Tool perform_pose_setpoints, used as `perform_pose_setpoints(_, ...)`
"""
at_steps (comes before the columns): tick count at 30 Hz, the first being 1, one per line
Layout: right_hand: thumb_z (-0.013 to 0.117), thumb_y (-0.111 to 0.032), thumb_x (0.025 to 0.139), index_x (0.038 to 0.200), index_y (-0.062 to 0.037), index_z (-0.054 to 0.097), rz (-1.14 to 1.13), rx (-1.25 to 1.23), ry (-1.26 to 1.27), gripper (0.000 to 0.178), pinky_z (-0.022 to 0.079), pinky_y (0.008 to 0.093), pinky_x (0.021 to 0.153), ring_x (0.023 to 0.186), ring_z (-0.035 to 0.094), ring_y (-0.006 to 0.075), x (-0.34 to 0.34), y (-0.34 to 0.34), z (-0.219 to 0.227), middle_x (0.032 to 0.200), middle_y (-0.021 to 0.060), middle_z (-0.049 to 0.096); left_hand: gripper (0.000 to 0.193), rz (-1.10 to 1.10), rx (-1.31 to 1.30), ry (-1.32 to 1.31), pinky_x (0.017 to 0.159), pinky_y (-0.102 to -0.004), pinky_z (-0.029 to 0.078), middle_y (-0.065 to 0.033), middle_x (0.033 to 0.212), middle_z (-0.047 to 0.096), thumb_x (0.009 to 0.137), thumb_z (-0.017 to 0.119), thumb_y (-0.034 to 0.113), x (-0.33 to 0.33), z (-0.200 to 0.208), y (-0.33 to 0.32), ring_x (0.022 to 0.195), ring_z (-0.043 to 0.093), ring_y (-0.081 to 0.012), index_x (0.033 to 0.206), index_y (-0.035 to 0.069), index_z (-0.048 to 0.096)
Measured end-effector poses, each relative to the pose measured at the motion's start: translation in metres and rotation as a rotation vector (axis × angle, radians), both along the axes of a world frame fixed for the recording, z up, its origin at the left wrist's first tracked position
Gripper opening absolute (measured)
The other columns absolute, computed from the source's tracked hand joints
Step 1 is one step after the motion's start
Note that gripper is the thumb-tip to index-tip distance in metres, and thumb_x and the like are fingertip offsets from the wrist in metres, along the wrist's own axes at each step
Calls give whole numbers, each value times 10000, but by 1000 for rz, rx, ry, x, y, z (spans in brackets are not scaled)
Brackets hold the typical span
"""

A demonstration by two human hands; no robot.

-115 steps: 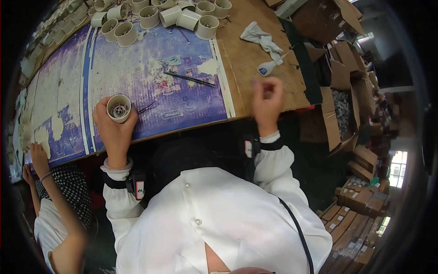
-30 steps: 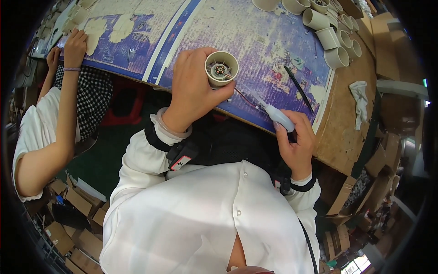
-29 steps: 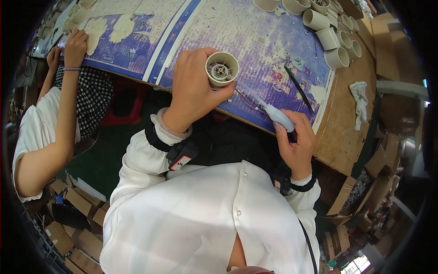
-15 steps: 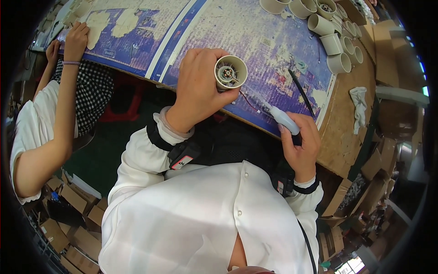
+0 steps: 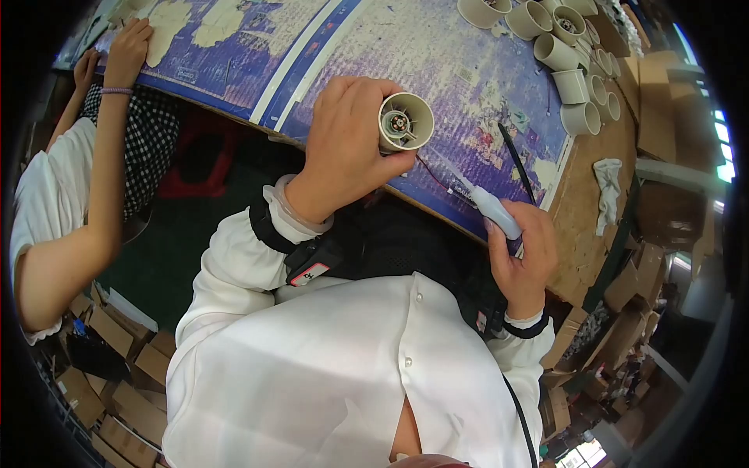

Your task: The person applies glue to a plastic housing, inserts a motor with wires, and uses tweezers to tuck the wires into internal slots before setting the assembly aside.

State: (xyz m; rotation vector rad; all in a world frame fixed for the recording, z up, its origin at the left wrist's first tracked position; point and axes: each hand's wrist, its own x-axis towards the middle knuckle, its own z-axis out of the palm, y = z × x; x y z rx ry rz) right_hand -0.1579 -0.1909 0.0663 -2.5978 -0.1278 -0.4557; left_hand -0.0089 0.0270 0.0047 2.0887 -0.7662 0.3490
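My left hand (image 5: 347,144) is closed round a cream plastic cup-shaped housing (image 5: 422,139), tilted so its open mouth shows. Inside the housing sits a small round motor (image 5: 399,125) with thin struts around it. Red and dark wires (image 5: 431,175) trail from below the housing and end in a small white connector. My right hand (image 5: 527,249) grips a whitish squeeze bottle (image 5: 495,211) with a long clear nozzle (image 5: 459,176) pointing up and left towards the housing. The nozzle tip is hard to make out and appears apart from the housing.
Several more cream housings (image 5: 573,87) stand or lie at the far right. A black stick-like tool (image 5: 515,161) rests on the worn blue table covering (image 5: 343,58), near a white cloth (image 5: 607,195). At left, another person's hand (image 5: 129,51) rests on the table. Cardboard boxes (image 5: 129,413) crowd the floor.
The housing in my left hand has shifted slightly right in the picture. My right hand and the squeeze bottle have moved a little down and right. Both grips stay the same.
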Motion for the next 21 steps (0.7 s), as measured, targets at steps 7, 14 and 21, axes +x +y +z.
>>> perform_pose_setpoints(7,736,39,793,1024,-3,643,-2,-21,8,252,500,354,762,859,636,296,1,2,4,962,145,660,543,8,-32,-1,876,-415,424,-103,1010,627,609,826,156,1,-3,-1,1004,547,-322,1084,64,580)
perform_pose_setpoints(14,751,35,781,1018,-10,642,-14,-33,16,265,500,351,753,853,635,292,-1,4,9,954,142,660,544,8,-33,-2,881,-420,421,-104,1009,627,611,826,162,0,-4,-2,1001,547,-321,1085,61,579)
perform_pose_setpoints(21,751,36,779,1031,-14,638,-9,-53,15,281,502,354,750,852,633,299,0,6,15,963,144,656,541,10,-18,0,876,-420,421,-104,1009,626,612,825,164,0,-3,-2,998,548,-317,1081,59,578)
